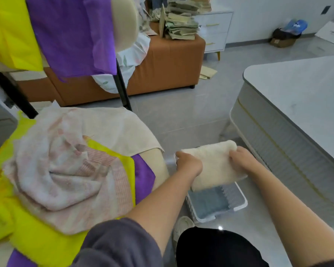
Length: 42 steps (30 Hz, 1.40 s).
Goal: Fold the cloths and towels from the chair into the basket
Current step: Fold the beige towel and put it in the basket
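Both grips are closed on the folded cream towel [214,168]: left hand [189,164] on one end, right hand [243,160] on the other, holding it just above the white basket [239,204] on the floor. Lower it flat and keep both ends pinched until it seats, so the fold holds. Pink towel [56,170], yellow cloth [37,237] and purple cloth [143,176] wait on the chair [158,162]; the counter [297,89] base crowds the basket's right side.

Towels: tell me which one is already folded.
The cream towel, held by the left hand and right hand over the white basket. The pink towel lies crumpled on the chair; the beige towel lies spread flat.
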Each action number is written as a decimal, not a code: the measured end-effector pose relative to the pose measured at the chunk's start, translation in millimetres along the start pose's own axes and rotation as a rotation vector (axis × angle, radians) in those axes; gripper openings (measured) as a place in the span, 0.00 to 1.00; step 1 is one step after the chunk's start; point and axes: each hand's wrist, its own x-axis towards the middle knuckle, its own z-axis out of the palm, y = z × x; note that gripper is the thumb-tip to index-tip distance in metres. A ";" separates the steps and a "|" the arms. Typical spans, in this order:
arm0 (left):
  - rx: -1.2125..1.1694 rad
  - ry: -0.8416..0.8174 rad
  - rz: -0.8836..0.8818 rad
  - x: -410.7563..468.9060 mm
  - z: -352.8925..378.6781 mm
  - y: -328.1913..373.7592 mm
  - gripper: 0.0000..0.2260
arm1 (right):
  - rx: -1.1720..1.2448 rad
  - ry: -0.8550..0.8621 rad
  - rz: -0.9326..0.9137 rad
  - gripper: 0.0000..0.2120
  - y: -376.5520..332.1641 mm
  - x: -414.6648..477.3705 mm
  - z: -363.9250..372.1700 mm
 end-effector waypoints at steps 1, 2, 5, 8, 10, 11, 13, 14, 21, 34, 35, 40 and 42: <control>-0.003 0.000 -0.068 8.9 14.9 -6.2 0.27 | -0.030 -0.026 0.017 0.17 16.0 7.7 7.8; 0.010 0.000 -0.119 17.0 28.2 -13.5 0.26 | -0.057 -0.052 0.033 0.18 29.9 14.8 16.4; 0.140 -0.018 -0.146 42.3 64.6 -38.2 0.31 | -0.140 -0.132 0.081 0.20 70.6 37.3 47.3; 0.293 -0.046 -0.142 63.4 93.7 -57.5 0.29 | -0.181 -0.179 0.135 0.20 99.4 58.8 77.2; 0.369 -0.066 -0.170 75.9 109.5 -66.8 0.28 | -0.227 -0.190 0.158 0.21 114.9 70.8 95.8; 0.401 -0.075 -0.169 83.5 117.5 -71.6 0.28 | -0.245 -0.203 0.165 0.21 121.9 74.9 104.1; 0.429 -0.101 -0.180 94.9 130.6 -79.3 0.27 | -0.309 -0.212 0.169 0.23 135.8 80.7 119.1; 0.452 -0.110 -0.195 100.4 136.1 -83.3 0.28 | -0.325 -0.220 0.167 0.24 143.4 82.4 126.6; 0.682 -0.080 -0.195 132.1 163.4 -112.2 0.25 | -0.387 -0.139 0.076 0.23 168.5 94.6 161.2; 1.526 -0.521 0.202 142.3 164.0 -123.7 0.21 | -0.559 -0.378 -0.163 0.24 167.3 90.7 179.3; 1.559 -0.547 0.175 141.3 163.6 -121.1 0.21 | -0.553 -0.404 -0.146 0.25 166.4 90.5 178.8; 1.627 -0.542 0.111 119.8 146.6 -94.3 0.21 | -0.405 -0.443 -0.086 0.28 143.2 77.8 155.0; 1.585 -0.432 0.126 103.0 130.3 -71.3 0.22 | -0.286 -0.329 -0.117 0.26 122.6 69.0 137.7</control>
